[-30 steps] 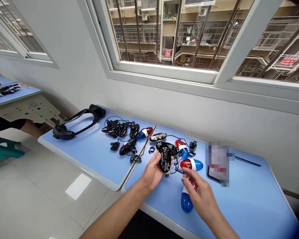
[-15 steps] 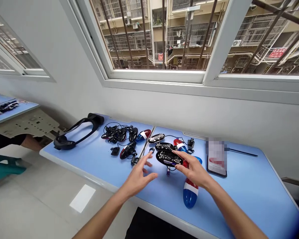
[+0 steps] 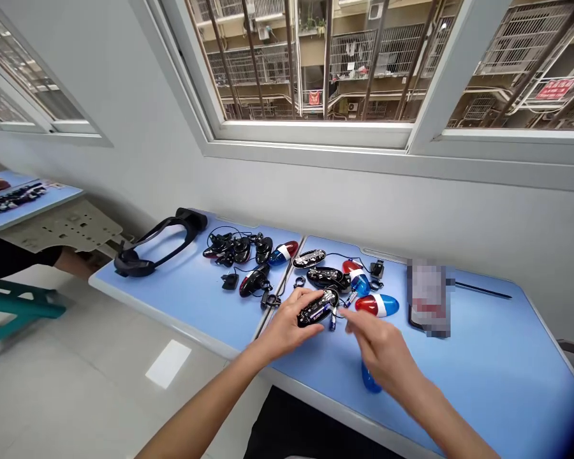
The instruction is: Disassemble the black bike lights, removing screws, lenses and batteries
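Observation:
My left hand (image 3: 287, 322) is closed round one end of an oval black light housing (image 3: 314, 311), its circuit-board side facing up, just over the table. My right hand (image 3: 382, 338) is at its right, fingers drawn together and slightly blurred; whether anything is between them is hidden. Close to these fingertips, a small blue-and-white battery (image 3: 333, 319) sits by the housing, with a similar small cylinder (image 3: 350, 299) behind. A red-and-blue light cover (image 3: 377, 305) lies beyond my right hand. Another cover's blue end (image 3: 370, 380) shows beneath that hand.
More opened housings (image 3: 326, 277) and a cover (image 3: 356, 278) lie behind. Wired black lights (image 3: 242, 250) cluster at left, beside a black headset (image 3: 165, 245). On the right are a phone (image 3: 428, 299) and a thin black rod (image 3: 483, 290). Another person's arm shows far left.
My left hand has moved in and taken hold of the housing, which is now tilted. My right hand has let go of it and drawn back right and down. The view has shifted slightly.

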`<move>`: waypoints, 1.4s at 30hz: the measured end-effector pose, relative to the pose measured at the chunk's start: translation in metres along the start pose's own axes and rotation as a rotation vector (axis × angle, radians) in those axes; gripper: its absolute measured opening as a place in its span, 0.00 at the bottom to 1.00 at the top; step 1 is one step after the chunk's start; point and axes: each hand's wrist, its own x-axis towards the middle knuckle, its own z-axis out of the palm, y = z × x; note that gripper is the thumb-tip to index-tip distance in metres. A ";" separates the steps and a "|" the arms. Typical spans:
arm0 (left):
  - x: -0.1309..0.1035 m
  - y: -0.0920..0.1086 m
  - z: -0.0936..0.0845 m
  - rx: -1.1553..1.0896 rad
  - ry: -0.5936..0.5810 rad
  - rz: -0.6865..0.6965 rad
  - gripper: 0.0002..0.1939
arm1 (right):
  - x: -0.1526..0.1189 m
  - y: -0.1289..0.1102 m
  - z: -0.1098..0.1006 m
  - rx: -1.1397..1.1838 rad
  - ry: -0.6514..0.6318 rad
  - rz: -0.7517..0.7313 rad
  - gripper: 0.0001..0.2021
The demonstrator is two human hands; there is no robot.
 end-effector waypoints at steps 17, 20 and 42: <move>-0.019 0.002 0.026 0.089 0.133 0.017 0.34 | -0.009 -0.034 0.009 0.115 -0.278 0.330 0.19; -0.021 -0.001 0.032 0.088 0.108 0.014 0.35 | -0.010 -0.032 0.014 0.084 -0.263 0.331 0.19; -0.010 0.004 0.042 -0.052 0.229 -0.205 0.32 | -0.032 -0.022 0.051 0.474 0.043 0.467 0.16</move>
